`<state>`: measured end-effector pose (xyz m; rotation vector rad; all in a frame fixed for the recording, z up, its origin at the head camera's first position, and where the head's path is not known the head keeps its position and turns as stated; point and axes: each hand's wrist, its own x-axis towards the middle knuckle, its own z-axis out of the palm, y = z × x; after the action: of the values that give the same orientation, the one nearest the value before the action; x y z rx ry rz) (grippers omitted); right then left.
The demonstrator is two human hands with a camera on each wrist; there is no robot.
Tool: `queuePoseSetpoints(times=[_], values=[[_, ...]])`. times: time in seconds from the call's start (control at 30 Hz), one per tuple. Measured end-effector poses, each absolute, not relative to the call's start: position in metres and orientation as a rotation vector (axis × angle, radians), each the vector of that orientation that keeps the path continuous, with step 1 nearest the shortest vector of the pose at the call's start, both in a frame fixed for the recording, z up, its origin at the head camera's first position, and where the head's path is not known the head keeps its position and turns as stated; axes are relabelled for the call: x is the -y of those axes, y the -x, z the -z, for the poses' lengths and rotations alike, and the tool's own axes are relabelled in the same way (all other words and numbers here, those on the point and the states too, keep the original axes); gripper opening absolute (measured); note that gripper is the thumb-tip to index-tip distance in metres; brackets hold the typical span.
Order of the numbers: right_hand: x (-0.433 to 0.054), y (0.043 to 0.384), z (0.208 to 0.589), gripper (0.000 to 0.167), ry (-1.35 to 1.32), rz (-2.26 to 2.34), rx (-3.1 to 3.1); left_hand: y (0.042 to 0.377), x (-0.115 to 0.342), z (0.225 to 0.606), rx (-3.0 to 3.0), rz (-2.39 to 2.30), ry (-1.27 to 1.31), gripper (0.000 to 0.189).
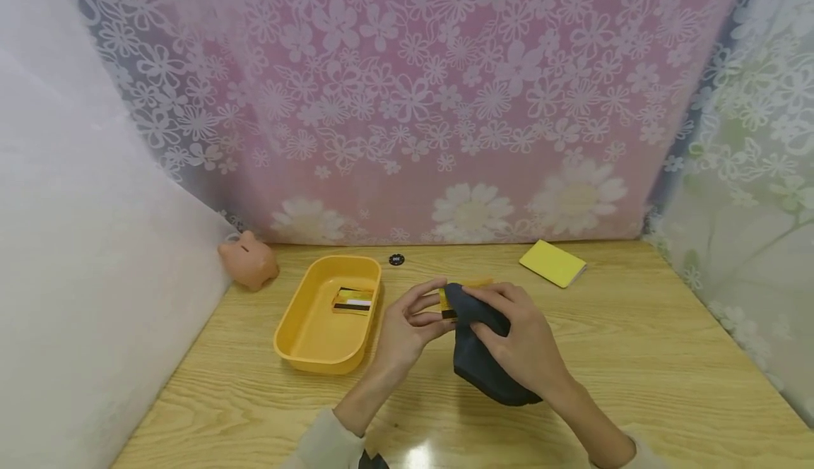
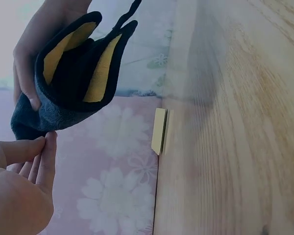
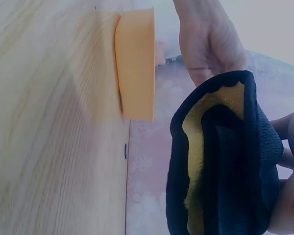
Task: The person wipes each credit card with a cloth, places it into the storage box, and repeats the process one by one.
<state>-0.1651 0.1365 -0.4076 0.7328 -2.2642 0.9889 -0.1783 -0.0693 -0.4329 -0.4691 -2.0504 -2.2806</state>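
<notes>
In the head view, a dark blue cloth (image 1: 480, 359) with a black border and yellow inner side hangs folded above the table. My right hand (image 1: 524, 338) grips it from the right, thumb in front. My left hand (image 1: 407, 324) pinches a yellow card with a black stripe (image 1: 447, 304) by its left end; the cloth covers the rest of the card. In the left wrist view the cloth (image 2: 59, 113) hides the card, and the left fingertips meet at its lower edge. The right wrist view shows the cloth's open folds (image 3: 196, 161).
An orange-yellow tray (image 1: 299, 356) with several similar cards (image 1: 352, 301) in it stands left of my hands. A pink piggy bank (image 1: 249, 263) sits at the far left, a black poker chip (image 1: 396, 260) behind, and a yellow notebook (image 1: 552, 263) at the back right.
</notes>
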Motion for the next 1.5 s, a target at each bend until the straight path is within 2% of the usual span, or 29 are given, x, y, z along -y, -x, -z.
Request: queuePoseSetpoints(times=[0.7, 1.17, 1.5], values=[[-0.185, 0.177, 0.417, 0.056, -0.432, -1.03, 2.286, 0.18, 0.08, 0.434, 1.962, 2.389, 0.295, 0.06], [-0.139, 0.162, 0.408, 0.062, -0.7, -1.051, 2.228, 0.182, 0.073, 0.436, 2.075, 2.288, 0.353, 0.059], [-0.118, 0.159, 0.41, 0.058, -0.795, -0.988, 2.255, 0.184, 0.07, 0.435, 2.041, 2.284, 0.443, 0.057]])
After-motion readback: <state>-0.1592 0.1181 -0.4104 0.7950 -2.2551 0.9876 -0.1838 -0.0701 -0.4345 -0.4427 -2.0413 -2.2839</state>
